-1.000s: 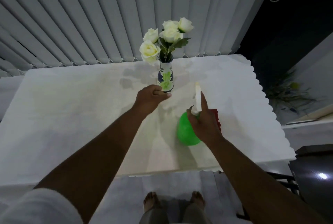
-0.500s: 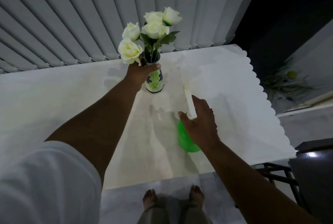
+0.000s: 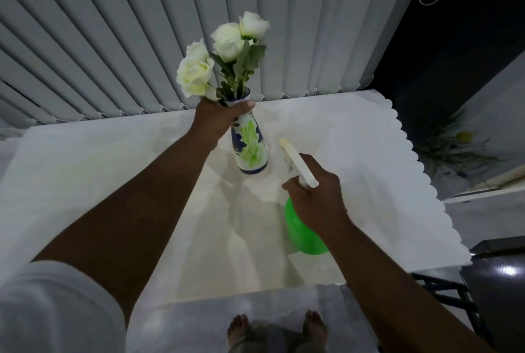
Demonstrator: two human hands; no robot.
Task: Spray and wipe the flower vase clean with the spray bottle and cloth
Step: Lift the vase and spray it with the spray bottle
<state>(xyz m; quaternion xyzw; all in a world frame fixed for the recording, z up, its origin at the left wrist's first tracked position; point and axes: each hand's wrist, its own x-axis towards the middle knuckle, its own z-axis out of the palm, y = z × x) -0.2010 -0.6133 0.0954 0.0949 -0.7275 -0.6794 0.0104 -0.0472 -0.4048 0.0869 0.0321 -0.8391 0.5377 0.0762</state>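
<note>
Now the left hand (image 3: 218, 119), fingers clenched round the neck of the white ceramic vase painted blue and green (image 3: 250, 148), has lifted it at frame centre, while the right hand (image 3: 315, 196) grips the green plastic spray bottle (image 3: 304, 236), nozzle aimed at it, so spraying looks imminent.

Surface (image 3: 113, 182): white, scalloped cloth edge along right side, set against vertical blinds (image 3: 113, 40). Whether vase (image 3: 251, 151) base touches surface cannot be told. Bare feet (image 3: 238, 330) on floor (image 3: 184, 321) below.
</note>
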